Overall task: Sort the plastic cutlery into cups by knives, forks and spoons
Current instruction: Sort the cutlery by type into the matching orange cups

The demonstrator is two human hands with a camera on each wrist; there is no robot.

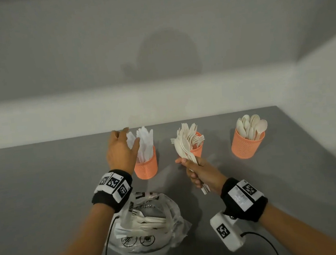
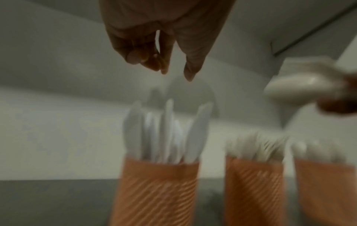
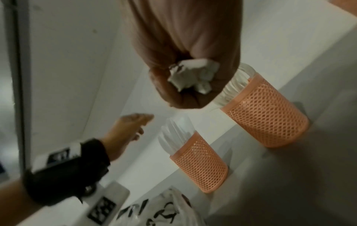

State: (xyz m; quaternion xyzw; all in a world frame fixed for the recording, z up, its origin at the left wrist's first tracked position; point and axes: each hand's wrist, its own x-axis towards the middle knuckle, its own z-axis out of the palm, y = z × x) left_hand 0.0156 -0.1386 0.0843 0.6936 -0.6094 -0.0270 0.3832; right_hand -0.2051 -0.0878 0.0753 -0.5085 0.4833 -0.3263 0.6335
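Underneath everything lies a plain grey table [image 1: 44, 182], pushed into a corner where two pale walls [image 1: 153, 35] meet; a head-shaped shadow falls on the far wall. Near the front edge sits a crumpled translucent plastic bag [image 1: 152, 222] printed with black marks, with several pieces of pale cutlery lying loose inside it. Black cables trail off both wrist bands across the table. Three orange mesh cups stand in a row near the back, well apart from one another. The left cup [image 1: 146, 165] holds white knives [image 1: 144, 142], blades up; the middle cup [image 1: 197, 149] holds cream forks [image 1: 192, 135], tines up; the right cup [image 1: 247, 144] holds cream spoons [image 1: 251, 126], bowls up. The left hand [image 1: 121, 151] hangs over the near left side of the knife cup, partly hiding the blades, its fingers loose and slightly spread, holding nothing; the left wrist view shows the fingertips [image 2: 190, 73] above the knife tips, apart from them. The right hand [image 1: 201, 172] is curled tight around the handles of a bundle of cutlery [image 1: 186, 148], held upright just in front of the fork cup and covering part of it; spoon bowls and at least one fork head show at the top, and the handle ends [image 3: 193, 75] poke out below the fist.
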